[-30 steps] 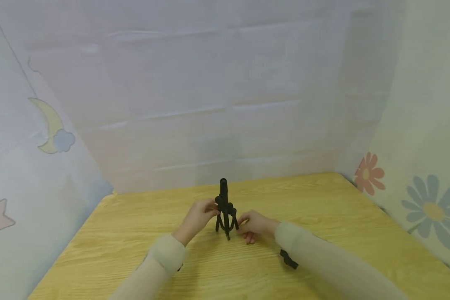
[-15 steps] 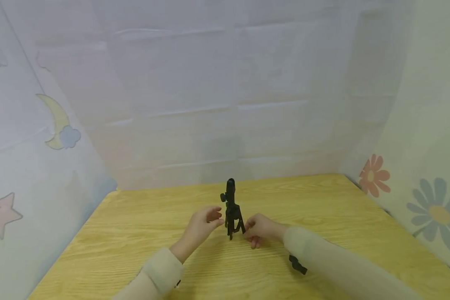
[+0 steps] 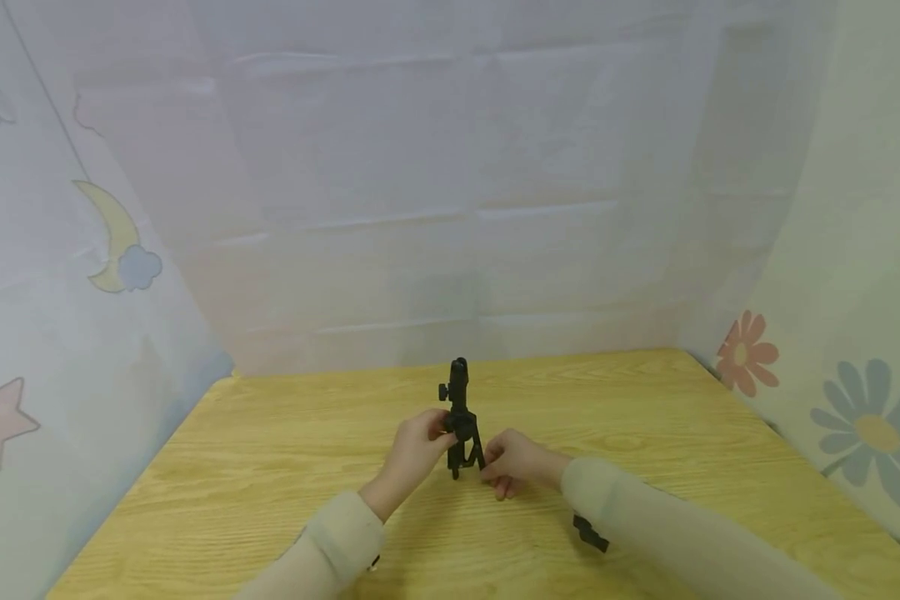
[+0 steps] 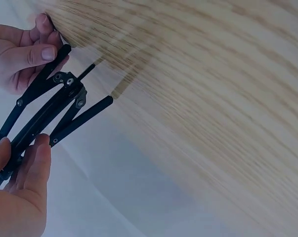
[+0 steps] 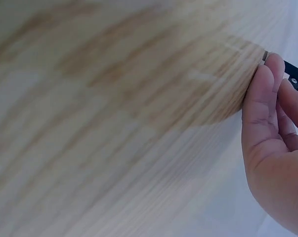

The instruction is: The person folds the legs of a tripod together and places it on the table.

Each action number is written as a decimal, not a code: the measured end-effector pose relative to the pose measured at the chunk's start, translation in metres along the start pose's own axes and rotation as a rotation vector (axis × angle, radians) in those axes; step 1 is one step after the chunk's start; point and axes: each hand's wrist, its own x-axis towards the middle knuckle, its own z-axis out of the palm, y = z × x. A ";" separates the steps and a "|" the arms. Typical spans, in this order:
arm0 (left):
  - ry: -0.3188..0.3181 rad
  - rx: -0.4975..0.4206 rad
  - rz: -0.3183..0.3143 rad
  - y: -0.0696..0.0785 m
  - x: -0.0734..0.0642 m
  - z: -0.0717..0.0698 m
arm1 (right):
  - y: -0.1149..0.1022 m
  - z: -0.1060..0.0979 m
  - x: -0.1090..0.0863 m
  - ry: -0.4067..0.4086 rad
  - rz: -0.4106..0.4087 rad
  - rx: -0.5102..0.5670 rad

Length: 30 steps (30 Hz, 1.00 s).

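Note:
A small black tripod (image 3: pixel 459 398) stands upright on the wooden table, a knob sticking out from the left of its top. My left hand (image 3: pixel 414 452) grips the tripod's body below that knob, with thumb and fingers on either side in the left wrist view. Low on the right, my right hand (image 3: pixel 520 461) pinches the end of one tripod leg. The left wrist view shows the legs (image 4: pixel 82 121) spread apart with hinged braces between them and the centre column. In the right wrist view, only a bit of the black leg (image 5: pixel 294 71) shows beyond my fingers.
A black clamp-like part (image 3: pixel 591 533) lies on the table (image 3: pixel 285 433) beside my right sleeve, partly hidden by it. A tiny dark object (image 3: pixel 374 563) peeks out near my left sleeve. Pale printed sheets (image 3: pixel 360 267) stand behind and at both sides.
The tripod has turned, so its knob now points left. My left hand came off it half a second ago and has gripped its body again. The right hand stays at the leg.

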 end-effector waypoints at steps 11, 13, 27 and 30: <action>0.047 0.067 0.022 -0.001 0.004 0.000 | 0.000 0.001 0.005 -0.036 0.000 -0.004; 0.048 0.091 0.041 -0.002 0.005 0.000 | 0.000 0.000 0.005 -0.042 -0.007 -0.006; -0.057 0.081 0.145 -0.013 0.017 -0.009 | -0.001 0.003 0.013 -0.049 -0.090 -0.099; -0.083 0.074 0.143 -0.013 0.017 -0.009 | -0.001 0.005 0.014 -0.053 -0.092 -0.086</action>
